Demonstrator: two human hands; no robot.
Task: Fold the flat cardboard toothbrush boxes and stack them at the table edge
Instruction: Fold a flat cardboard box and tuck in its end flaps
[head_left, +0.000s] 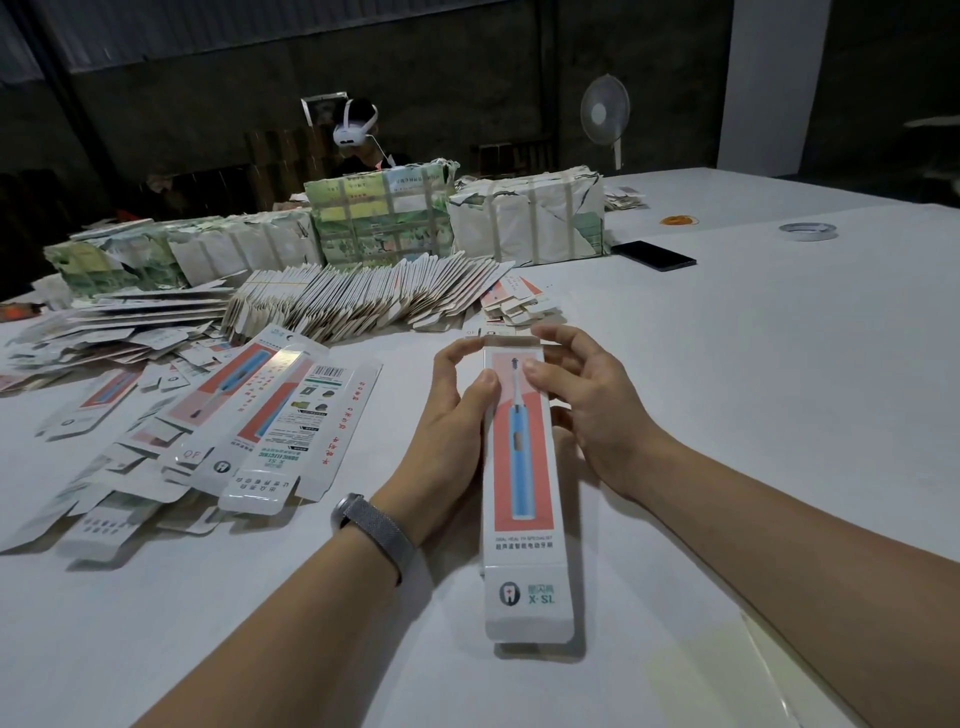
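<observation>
A long white toothbrush box (522, 499) with a blue brush printed on a coral panel is folded into shape and held lengthwise over the table centre. My left hand (457, 410) grips its far left side, thumb on the front face. My right hand (587, 400) holds the far right side, thumb on the front and fingers curled over the top end flap. Flat unfolded boxes (270, 426) lie spread to the left.
A leaning row of flat boxes (374, 296) runs across the table behind, with wrapped bundles (530, 218) further back. A black phone (654, 255), a tape roll (808, 230) and rubber bands (679, 221) lie at the far right. A person with a headset (356, 130) sits opposite.
</observation>
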